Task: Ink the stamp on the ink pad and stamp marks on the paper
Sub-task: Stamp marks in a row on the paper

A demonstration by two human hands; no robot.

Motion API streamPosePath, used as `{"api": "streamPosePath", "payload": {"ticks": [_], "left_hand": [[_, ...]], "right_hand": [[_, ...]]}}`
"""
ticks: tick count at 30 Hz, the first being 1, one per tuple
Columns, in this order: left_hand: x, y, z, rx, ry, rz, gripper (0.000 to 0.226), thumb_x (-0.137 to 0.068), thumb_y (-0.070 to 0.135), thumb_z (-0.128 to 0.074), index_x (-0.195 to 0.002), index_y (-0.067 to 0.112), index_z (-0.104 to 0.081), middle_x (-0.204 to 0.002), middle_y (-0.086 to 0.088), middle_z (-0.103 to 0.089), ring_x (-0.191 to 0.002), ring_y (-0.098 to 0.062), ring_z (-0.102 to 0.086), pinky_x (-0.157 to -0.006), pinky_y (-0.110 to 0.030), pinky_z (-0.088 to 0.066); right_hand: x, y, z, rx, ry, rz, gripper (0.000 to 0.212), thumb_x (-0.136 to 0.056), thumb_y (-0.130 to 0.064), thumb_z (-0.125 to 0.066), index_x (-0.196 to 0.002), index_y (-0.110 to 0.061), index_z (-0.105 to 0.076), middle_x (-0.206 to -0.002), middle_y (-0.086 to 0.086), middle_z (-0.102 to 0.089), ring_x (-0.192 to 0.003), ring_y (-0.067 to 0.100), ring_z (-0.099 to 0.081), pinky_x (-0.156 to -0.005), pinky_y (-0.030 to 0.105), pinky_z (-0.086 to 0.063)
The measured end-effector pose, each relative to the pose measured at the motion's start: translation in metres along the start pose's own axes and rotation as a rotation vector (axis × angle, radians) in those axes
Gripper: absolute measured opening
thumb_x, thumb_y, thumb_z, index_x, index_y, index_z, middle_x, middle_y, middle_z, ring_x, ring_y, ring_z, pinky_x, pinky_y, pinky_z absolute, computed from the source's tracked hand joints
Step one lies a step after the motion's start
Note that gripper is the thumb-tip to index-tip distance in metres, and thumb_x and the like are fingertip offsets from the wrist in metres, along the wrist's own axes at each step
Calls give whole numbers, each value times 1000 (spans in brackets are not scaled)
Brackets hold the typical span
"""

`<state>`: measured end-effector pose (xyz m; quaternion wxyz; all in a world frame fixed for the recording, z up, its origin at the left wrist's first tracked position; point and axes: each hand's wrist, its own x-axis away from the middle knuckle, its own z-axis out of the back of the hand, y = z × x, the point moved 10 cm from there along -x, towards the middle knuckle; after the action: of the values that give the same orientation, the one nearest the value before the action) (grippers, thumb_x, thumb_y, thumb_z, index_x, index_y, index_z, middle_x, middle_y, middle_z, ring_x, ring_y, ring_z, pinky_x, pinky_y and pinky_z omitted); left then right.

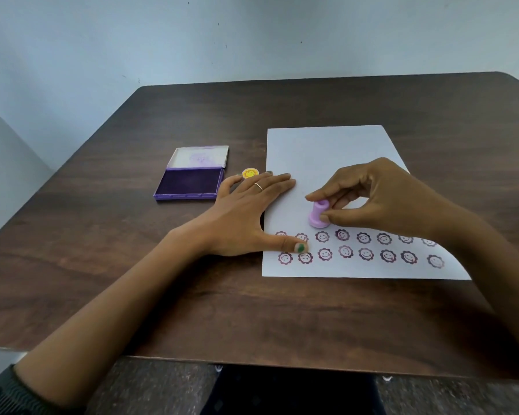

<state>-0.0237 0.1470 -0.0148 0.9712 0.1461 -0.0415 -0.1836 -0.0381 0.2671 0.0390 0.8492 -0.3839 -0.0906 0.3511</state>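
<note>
A white sheet of paper (327, 151) lies on the brown table (132, 265), with two rows of purple smiley marks (366, 253) along its near edge. My right hand (381, 199) pinches a small lilac stamp (318, 215), which stands base down on the paper just above the upper row. Fingers spread, my left hand (246, 211) lies flat across the paper's left edge, its thumb touching the marks. The purple ink pad (189, 184) sits open to the left, lid raised.
A small yellow smiley cap (249, 173) lies between the ink pad and the paper, just beyond my left fingertips. A pale wall stands behind the table. The table's near edge runs below my forearms.
</note>
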Motion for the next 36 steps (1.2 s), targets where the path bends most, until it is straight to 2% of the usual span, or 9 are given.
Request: {"api": "streamPosePath", "payload": {"ticks": [9, 18, 21, 23, 25, 29, 31, 33, 36], "left_hand": [[-1, -1, -1, 7, -8, 5, 100, -64, 81, -42, -148, 36, -12, -158, 16, -10, -143, -3, 0, -115, -35, 10], [-2, -2, -3, 9, -8, 3, 99, -65, 80, -43, -148, 37, -11, -158, 16, -9, -144, -3, 0, -114, -34, 10], [-2, -2, -3, 9, -4, 0, 99, -65, 81, -43, -148, 37, -11, -158, 16, -9, -143, -3, 0, -113, -32, 11], [-2, -2, -2, 11, 2, -2, 99, -64, 81, -43, -148, 37, -11, -158, 16, -10, -143, -2, 0, -111, -30, 11], [-1, -2, -2, 15, 7, -3, 100, -64, 82, -42, -148, 37, -12, -158, 16, -10, -143, -2, -1, -111, -29, 11], [-1, -2, -2, 5, 4, -2, 100, -64, 81, -42, -148, 37, -11, -158, 16, -10, -143, -2, -1, -112, -30, 10], [-1, -1, -1, 1, 9, -5, 99, -65, 81, -43, -148, 37, -12, -158, 16, -10, -143, -2, -1, -112, -30, 10], [-1, -1, -1, 2, 7, -5, 99, -65, 81, -43, -148, 37, -12, -158, 16, -10, -143, -2, -1, -113, -32, 9], [-1, -1, -1, -1, -1, -5, 99, -65, 80, -43, -148, 36, -12, -158, 15, -10, -143, -3, -1, -113, -32, 8]], "right_hand": [[0, 1, -1, 6, -8, -8, 28, -71, -17, -76, -98, -21, -71, -93, -6, -72, -83, 11, -69, -82, 37, -58], [0, -3, -1, 75, -20, -10, 29, -70, -24, -75, -98, -24, -70, -95, -10, -69, -82, 8, -68, -80, 16, -53], [0, -3, -2, 74, -34, -23, 30, -70, -30, -73, -100, -25, -70, -99, -9, -70, -84, 10, -68, -79, 22, -55], [1, -5, -1, 49, -35, -28, 30, -68, -43, -67, -95, -32, -68, -99, -8, -72, -85, 11, -67, -76, 29, -56], [0, -6, 0, 26, -14, -21, 27, -67, -47, -61, -90, -33, -69, -97, -5, -73, -86, 12, -67, -75, 31, -56], [-3, -4, 0, 12, 14, -25, 15, -72, -36, -66, -85, -30, -69, -93, -5, -72, -83, 11, -66, -62, 8, -47], [-2, 0, 0, -40, 11, -58, 13, -68, -37, -68, -80, -31, -70, -90, -9, -73, -81, 9, -66, -59, 4, -45], [-1, 8, -1, -124, 0, -117, 15, -65, -39, -70, -76, -30, -72, -90, -9, -74, -83, 10, -67, -66, 11, -50], [-2, 23, -6, -236, -15, -232, 16, -65, -32, -75, -78, -22, -75, -91, -1, -76, -86, 23, -69, -87, 39, -54]]}}
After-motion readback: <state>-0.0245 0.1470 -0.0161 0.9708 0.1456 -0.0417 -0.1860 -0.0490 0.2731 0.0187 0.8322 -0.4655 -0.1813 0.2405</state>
